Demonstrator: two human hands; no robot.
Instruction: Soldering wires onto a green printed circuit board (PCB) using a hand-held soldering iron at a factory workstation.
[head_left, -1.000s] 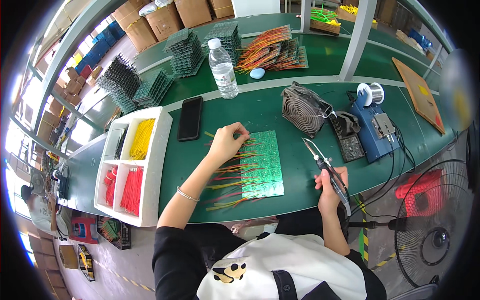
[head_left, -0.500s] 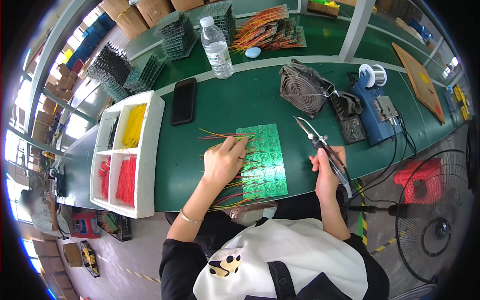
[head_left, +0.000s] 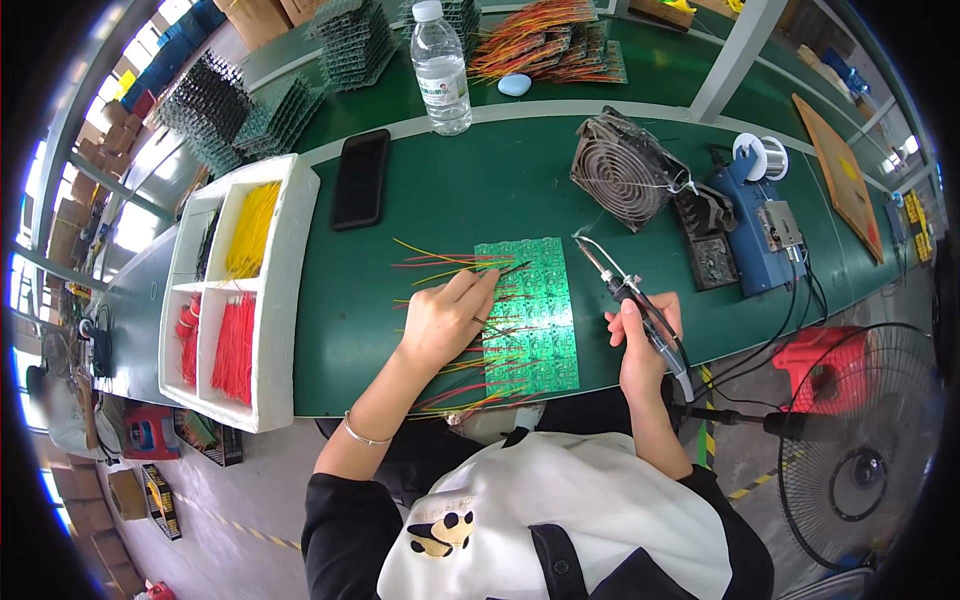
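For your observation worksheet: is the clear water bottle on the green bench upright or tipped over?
Upright. The water bottle stands on its base on the green bench, white cap uppermost, beside the black phone.

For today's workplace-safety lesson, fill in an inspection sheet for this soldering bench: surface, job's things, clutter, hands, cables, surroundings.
Surface: green bench top.
Job's things: green circuit board panel with coloured wires fanning left; soldering iron.
Clutter: black phone, water bottle, white tray of wires, small fan, blue solder station.
Hands: left hand on the panel; right hand grips the iron.
Cables: black leads hang off the bench edge.
Surroundings: floor fan, stacked boards.
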